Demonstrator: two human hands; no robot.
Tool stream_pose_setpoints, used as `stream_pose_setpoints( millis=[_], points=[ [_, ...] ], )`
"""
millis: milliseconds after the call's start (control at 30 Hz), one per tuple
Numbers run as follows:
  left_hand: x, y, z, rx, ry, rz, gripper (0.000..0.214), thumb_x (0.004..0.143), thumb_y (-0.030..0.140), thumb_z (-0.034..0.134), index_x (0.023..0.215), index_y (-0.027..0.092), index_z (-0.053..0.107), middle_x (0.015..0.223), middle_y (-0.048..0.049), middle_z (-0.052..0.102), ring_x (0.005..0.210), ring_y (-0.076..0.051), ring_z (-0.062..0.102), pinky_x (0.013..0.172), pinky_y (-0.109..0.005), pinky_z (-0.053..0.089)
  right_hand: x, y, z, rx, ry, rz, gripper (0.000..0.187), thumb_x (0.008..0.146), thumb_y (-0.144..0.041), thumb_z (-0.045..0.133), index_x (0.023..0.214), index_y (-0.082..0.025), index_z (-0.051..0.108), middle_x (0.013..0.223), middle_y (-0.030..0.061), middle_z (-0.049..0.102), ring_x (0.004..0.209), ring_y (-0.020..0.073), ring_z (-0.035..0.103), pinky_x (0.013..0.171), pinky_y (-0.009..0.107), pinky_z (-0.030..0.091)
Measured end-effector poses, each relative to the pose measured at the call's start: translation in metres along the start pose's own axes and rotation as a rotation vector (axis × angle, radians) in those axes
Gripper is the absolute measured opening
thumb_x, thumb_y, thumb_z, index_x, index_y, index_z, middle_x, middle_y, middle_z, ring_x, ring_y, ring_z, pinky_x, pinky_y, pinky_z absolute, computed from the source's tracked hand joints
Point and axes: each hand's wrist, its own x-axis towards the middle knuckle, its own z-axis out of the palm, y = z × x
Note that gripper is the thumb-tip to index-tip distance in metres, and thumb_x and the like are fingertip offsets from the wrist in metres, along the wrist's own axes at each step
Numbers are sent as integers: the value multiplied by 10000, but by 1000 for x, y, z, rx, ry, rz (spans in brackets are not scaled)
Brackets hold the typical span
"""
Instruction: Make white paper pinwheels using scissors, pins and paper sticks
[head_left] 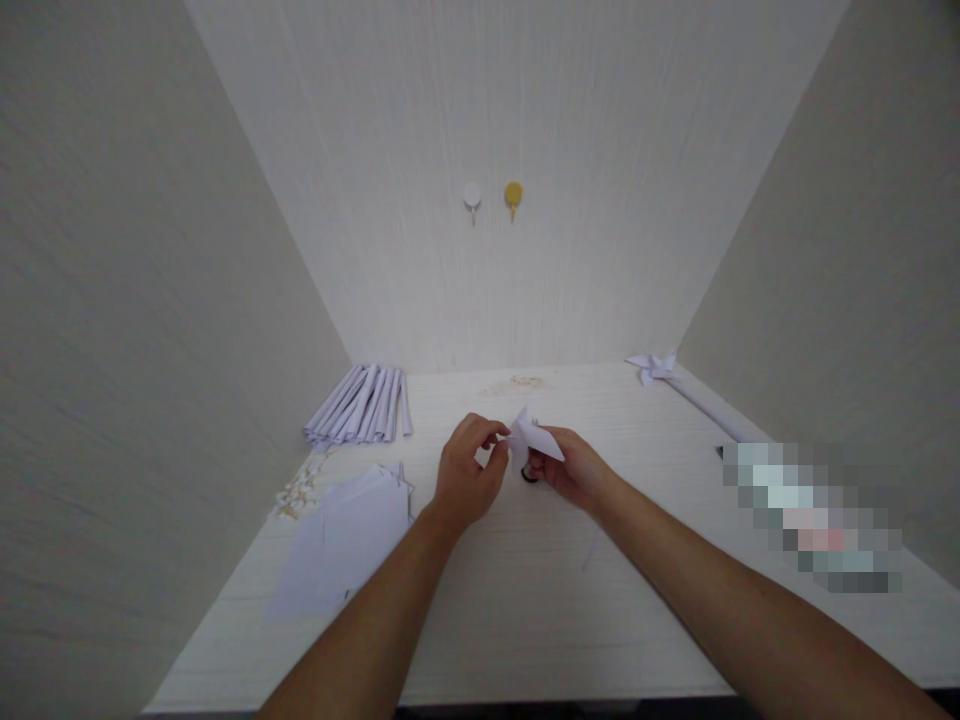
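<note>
Rests the left hand point(471, 475) at the left edge of a folded, bladed white paper piece point(541, 442), mid-scene; cannot tell whether pinching. Grips it from the right with the right hand point(576, 468), beside a small black ring point(529, 477). Could crease a blade by squeezing too hard, or loosen folds by letting go. Has rolled white paper tubes point(364, 405) far left; flat white paper sheets point(364, 530) near left, beside the left forearm point(379, 620) and likely to snag; a white paper pinwheel point(657, 368) on a rolled stick point(709, 404) far right.
</note>
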Motion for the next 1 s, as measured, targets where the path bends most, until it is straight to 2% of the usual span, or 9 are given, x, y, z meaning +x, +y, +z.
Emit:
stream_pose_setpoints(
  millis=[200,400,533,633,733,833,900,933,1000],
  points=[
    [1,1,1,22,37,-10,193,841,38,557,890,201,647,787,-7,593,747,-162,547,709,-297,441,1,-1,0,37,10,-2,211,1010,-341,641,1058,-136,663,912,17,679,673,118,640,593,256,559],
    [4,3,-3,95,124,-58,173,838,53,535,812,204,615,769,-12,609,730,-159,555,693,-290,448,-2,-5,5,73,4,1,245,995,-335,653,846,-142,633,696,-49,578,542,85,534,510,213,469],
    [11,14,-14,194,178,-144,160,841,72,528,830,201,623,784,-16,621,746,-157,594,673,-272,467,-4,-8,10,86,2,7,246,882,-314,746,751,-139,635,608,-48,542,515,88,490,491,217,416],
    [24,14,-33,291,114,-212,144,869,128,554,899,205,671,834,-20,665,756,-154,631,641,-255,478,-5,-8,11,86,2,5,255,866,-309,762,733,-138,627,598,-48,533,511,87,484,486,217,409],
    [43,-6,-62,440,28,-298,168,894,160,559,955,208,707,916,-33,707,841,-170,664,750,-277,519,-4,-6,8,71,4,7,250,973,-334,678,821,-141,630,672,-50,567,523,82,512,496,210,448],
    [60,-44,-97,658,-37,-445,211,911,126,526,975,180,720,962,-73,719,947,-224,679,880,-354,532,-3,-5,6,48,9,14,210,1014,-344,634,971,-139,655,812,-16,644,590,93,583,539,226,514],
    [67,-69,-118,803,-112,-554,163,934,163,567,962,168,727,984,-102,722,991,-263,685,897,-400,547,-4,-5,6,33,12,18,209,1013,-344,635,1051,-140,662,901,12,675,659,114,629,583,251,551],
    [69,-80,-127,871,-147,-597,148,953,212,598,1012,165,725,1047,-114,720,1016,-269,684,904,-419,557,-4,-5,6,27,13,19,215,1013,-346,635,1076,-142,661,932,22,682,686,122,643,602,261,562],
    [70,-96,-139,995,-206,-654,346,976,355,647,1271,173,631,1284,-110,653,1086,-250,669,916,-467,583,-4,-6,7,19,16,18,219,1014,-351,632,1071,-142,659,926,19,678,682,121,638,601,262,559]
  ],
)
